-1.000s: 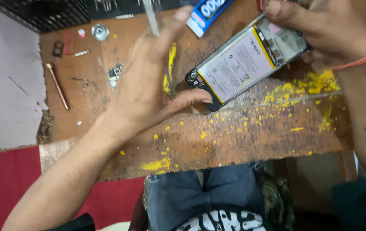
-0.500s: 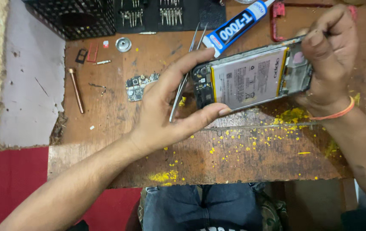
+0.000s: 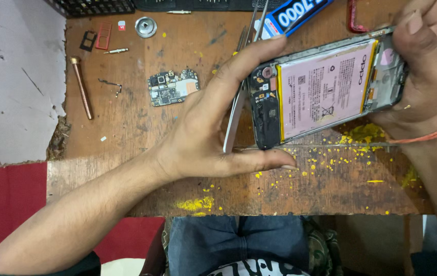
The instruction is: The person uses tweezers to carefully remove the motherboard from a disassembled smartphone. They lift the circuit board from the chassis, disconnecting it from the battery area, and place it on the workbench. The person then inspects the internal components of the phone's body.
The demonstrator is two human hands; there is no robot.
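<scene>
Between my hands is an opened phone (image 3: 325, 87), back cover off, with a pale pink battery showing in its dark frame. My left hand (image 3: 203, 133) spans its left end, index finger on the top corner and thumb under the bottom corner. My right hand (image 3: 422, 66) grips the right end, an orange band (image 3: 425, 136) on the wrist. Behind my left palm slants a pair of metal tweezers (image 3: 234, 115); whether the hand touches them I cannot tell.
On the worn wooden bench (image 3: 142, 128) lie a small circuit board (image 3: 171, 87), a copper rod (image 3: 81, 87), a bent wire (image 3: 111, 84), a red card tray (image 3: 103, 36), a round metal cap (image 3: 146, 26) and a blue glue tube (image 3: 300, 13). Yellow crumbs (image 3: 195, 203) dot the front edge.
The view has closed in and shifted right. The phone has levelled out and both hands stay on it; my left fingers have spread wider around its left end.
</scene>
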